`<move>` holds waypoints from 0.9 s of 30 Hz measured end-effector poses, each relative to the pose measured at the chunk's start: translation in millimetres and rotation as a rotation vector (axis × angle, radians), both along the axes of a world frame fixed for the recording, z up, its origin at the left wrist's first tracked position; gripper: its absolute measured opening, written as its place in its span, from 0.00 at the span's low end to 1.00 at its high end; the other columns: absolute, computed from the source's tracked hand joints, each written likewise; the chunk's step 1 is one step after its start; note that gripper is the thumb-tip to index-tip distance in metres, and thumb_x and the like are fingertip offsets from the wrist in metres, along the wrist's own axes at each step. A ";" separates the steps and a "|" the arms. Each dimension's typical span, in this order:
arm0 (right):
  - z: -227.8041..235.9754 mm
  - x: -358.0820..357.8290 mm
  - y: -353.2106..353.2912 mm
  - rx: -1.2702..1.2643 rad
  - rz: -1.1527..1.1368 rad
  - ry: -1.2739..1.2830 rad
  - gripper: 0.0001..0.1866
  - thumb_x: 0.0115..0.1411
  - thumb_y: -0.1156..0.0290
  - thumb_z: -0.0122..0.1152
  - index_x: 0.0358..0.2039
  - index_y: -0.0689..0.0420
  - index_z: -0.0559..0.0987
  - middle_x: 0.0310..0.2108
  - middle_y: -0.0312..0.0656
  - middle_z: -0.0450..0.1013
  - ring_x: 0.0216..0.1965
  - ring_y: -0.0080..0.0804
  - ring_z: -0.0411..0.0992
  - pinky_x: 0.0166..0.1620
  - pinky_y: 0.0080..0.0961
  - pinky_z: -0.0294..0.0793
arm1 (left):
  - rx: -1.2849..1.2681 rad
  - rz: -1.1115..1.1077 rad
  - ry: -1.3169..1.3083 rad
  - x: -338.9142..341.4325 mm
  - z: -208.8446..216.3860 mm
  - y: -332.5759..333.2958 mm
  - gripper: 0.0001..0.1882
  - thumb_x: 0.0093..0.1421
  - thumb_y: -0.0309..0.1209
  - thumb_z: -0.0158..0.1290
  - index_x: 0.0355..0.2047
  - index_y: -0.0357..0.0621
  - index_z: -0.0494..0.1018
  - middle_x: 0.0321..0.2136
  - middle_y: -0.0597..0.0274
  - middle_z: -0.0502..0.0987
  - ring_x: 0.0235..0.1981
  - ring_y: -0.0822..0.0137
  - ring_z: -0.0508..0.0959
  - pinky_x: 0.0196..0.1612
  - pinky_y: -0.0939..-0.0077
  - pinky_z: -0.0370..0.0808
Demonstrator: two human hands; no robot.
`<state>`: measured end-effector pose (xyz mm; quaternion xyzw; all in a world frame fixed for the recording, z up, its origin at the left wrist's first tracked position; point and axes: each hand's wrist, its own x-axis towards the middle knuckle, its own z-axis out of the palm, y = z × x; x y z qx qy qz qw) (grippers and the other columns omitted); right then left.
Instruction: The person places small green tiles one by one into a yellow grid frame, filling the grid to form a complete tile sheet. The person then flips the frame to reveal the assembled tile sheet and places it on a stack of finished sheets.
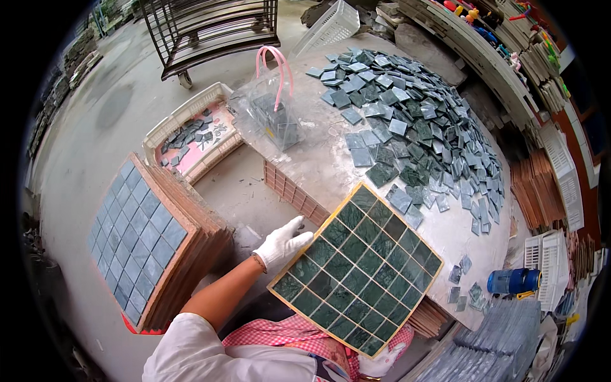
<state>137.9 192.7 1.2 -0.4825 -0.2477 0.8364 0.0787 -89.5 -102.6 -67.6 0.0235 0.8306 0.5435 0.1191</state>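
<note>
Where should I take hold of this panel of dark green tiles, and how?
Grip the panel by its yellow rim: upper-left edge from the left, beside your gloved left hand, and the opposite lower-right edge from the right. It's wide and flat with no visible handle, so opposite edges, thumbs on top and fingers beneath, would likely balance it best.

Dark green square tiles point(369, 262) fill a yellow-edged panel point(340, 209); it's face up near the table point(313, 137).

I can't make out the right hand. The board of green tiles point(365, 267) hides part of the checked cloth point(280, 332), and my upper edge cuts off the metal cart point(213, 32).
</note>
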 end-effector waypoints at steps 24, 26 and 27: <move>-57.7 37.5 33.9 0.309 0.571 0.432 0.32 0.67 0.47 0.31 0.63 0.55 0.56 0.65 0.35 0.54 0.64 0.33 0.51 0.65 0.39 0.41 | -0.827 -0.114 0.459 -105.8 -73.8 41.1 0.23 0.56 0.37 0.47 0.52 0.41 0.67 0.52 0.52 0.69 0.57 0.53 0.64 0.62 0.56 0.54; -62.4 48.9 42.1 0.798 0.721 0.137 0.30 0.67 0.49 0.33 0.62 0.55 0.57 0.64 0.35 0.55 0.63 0.33 0.53 0.65 0.42 0.43 | -0.893 -0.175 0.427 -118.1 -116.6 44.7 0.21 0.57 0.34 0.44 0.50 0.42 0.69 0.51 0.53 0.70 0.56 0.53 0.65 0.60 0.58 0.57; -68.4 55.6 48.5 0.943 0.829 0.088 0.29 0.67 0.49 0.34 0.62 0.54 0.58 0.63 0.36 0.56 0.63 0.33 0.53 0.64 0.43 0.44 | -0.855 -0.105 0.487 -115.9 -130.3 46.5 0.21 0.57 0.34 0.44 0.50 0.42 0.69 0.51 0.52 0.70 0.56 0.53 0.66 0.60 0.59 0.58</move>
